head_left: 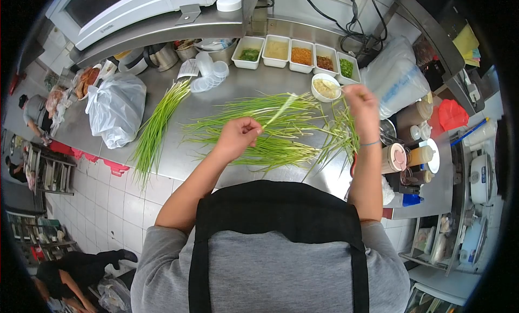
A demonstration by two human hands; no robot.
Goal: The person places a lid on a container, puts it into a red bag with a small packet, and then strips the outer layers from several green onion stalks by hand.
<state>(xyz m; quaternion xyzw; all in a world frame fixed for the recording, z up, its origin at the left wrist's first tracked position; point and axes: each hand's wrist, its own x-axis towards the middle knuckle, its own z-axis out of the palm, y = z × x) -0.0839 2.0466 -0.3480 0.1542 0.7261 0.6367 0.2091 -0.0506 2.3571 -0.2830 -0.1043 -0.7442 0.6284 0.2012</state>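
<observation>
My left hand [238,137] is closed in a pinch on a pale spring onion stalk [280,111], which slants up to the right. Beneath it, a broad spread of long spring onions [275,151] lies on the steel counter, whitish ends to the right. My right hand [361,105] is raised with curled fingers beside a small white bowl [326,88] of pale yellowish food; whatever sits between those fingers is too small to name. Below that hand is a looser heap of green scraps [340,130]. A separate bundle of spring onions [162,121] rests on the left.
White tubs [301,56] of chopped ingredients line the back. Stacked plastic lids [210,74] and a white plastic bag [115,108] stand left. Jars and bottles [394,157] crowd the right side, near a large clear bag [397,78]. Other people are at the far left.
</observation>
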